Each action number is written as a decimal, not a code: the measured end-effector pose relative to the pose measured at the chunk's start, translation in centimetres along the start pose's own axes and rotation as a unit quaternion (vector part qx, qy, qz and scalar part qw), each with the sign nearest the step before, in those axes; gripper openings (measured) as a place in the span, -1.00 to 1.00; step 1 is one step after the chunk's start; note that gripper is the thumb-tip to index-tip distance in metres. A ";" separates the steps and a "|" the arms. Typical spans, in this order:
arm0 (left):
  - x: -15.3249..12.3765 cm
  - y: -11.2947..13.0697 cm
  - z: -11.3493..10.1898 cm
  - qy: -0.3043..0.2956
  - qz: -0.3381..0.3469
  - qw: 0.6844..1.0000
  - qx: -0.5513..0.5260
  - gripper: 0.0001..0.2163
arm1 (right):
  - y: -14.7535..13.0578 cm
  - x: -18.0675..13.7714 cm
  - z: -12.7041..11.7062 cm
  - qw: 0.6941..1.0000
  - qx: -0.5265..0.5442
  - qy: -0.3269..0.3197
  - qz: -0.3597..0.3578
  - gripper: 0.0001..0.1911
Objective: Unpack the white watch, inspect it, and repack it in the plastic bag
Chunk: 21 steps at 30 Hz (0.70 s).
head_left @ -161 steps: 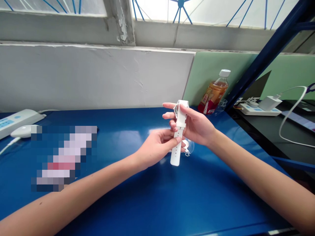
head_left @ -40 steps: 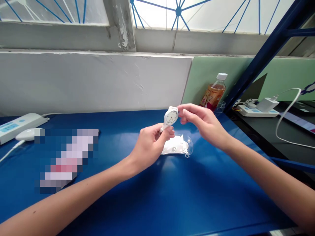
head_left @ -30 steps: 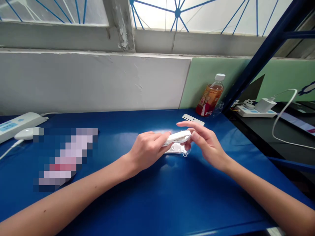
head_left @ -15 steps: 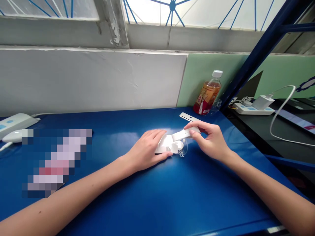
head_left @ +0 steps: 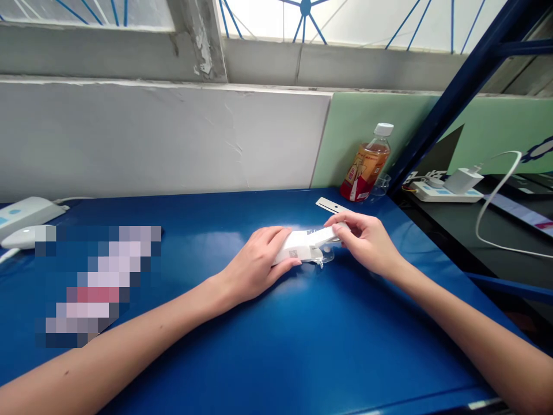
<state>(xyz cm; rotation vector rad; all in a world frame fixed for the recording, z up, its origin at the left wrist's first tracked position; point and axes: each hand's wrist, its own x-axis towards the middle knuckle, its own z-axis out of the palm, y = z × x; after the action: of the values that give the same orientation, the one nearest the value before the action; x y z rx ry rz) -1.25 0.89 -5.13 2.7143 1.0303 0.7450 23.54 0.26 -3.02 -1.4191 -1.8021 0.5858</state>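
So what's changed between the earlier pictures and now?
What looks like the white watch has come down from the left hand into the right hand. The left hand now holds the white pouch. A pale strip now shows near the bottle. The bottle stayed put.

Two hands (head_left: pixel 250 266), one packet (head_left: pixel 297 244), seemingly one white strap (head_left: pixel 322 236), one bottle (head_left: pixel 366 167) and two power strips (head_left: pixel 447 192) show.
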 end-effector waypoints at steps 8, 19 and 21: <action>0.0 -0.2 0.1 -0.003 0.000 1.000 0.007 -0.65 | 0.1 -0.6 0.3 0.979 -0.155 -0.109 -0.070 -0.71; 0.1 -0.1 0.0 -0.001 0.005 1.000 0.002 -0.59 | 0.4 0.1 -1.5 0.961 -0.219 -0.111 -0.124 -0.67; 0.1 -0.1 0.0 -0.001 0.006 1.000 0.003 -0.59 | 0.6 0.2 -1.9 0.956 -0.180 -0.147 -0.180 -0.69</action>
<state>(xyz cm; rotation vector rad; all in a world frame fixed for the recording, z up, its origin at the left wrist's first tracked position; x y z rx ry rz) -1.25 1.02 -5.11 2.7284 1.0171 0.7427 25.34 0.43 -2.25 -1.2256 -2.4348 0.2962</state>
